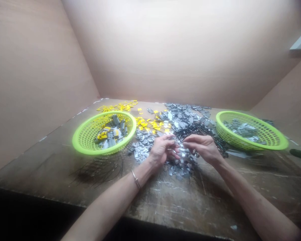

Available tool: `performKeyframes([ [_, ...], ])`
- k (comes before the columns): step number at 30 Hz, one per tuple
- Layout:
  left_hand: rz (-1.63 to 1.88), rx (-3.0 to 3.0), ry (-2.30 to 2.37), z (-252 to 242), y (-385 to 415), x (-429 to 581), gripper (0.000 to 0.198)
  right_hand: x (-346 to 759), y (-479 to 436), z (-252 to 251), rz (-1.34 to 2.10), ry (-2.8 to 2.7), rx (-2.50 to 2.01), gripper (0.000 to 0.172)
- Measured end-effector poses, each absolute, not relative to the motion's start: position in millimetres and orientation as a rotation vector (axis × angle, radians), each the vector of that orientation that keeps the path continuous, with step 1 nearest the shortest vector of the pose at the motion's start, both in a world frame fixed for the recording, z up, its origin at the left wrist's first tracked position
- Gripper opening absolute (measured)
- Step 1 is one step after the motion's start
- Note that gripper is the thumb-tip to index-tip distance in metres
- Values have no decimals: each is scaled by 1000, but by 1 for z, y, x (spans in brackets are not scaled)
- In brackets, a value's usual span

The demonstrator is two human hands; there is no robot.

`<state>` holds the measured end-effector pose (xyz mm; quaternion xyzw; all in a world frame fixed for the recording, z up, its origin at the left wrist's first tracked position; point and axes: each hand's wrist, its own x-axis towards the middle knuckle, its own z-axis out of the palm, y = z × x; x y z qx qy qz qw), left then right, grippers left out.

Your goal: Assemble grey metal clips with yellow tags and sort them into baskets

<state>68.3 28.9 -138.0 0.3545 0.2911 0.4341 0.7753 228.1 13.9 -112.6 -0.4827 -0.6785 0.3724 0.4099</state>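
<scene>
My left hand (163,147), with a metal bangle at its wrist, is closed in a pinch on a small grey metal piece near the fingertips. Just to its right, my right hand (203,147) has thumb and forefinger pressed together close to that piece; whatever they grip is too small to make out. Beneath and between both hands lies a heap of small silvery metal plates (182,167). Behind the right hand spreads a pile of small dark parts (194,130). More flat grey pieces (141,145) lie left of my left hand.
A yellow-green basket (77,145) at left holds yellow and grey parts. Another yellow-green basket (278,144) at right contains grey pieces. Yellow parts (119,107) and grey plates (188,112) are strewn towards the back panel (165,67). The worn wooden table (163,204) ends at a front edge.
</scene>
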Motion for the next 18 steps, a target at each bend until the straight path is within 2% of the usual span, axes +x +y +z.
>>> performKeyframes([
  [5,845,806,613,-141,28,69,27,226,13,-109,1019,-1448,-1213,18],
  [12,837,819,639,-145,27,72,22,222,11,-113,1044,-1532,-1181,15],
  [18,849,829,683,-146,28,72,24,222,13,-121,738,-1804,-1148,10],
])
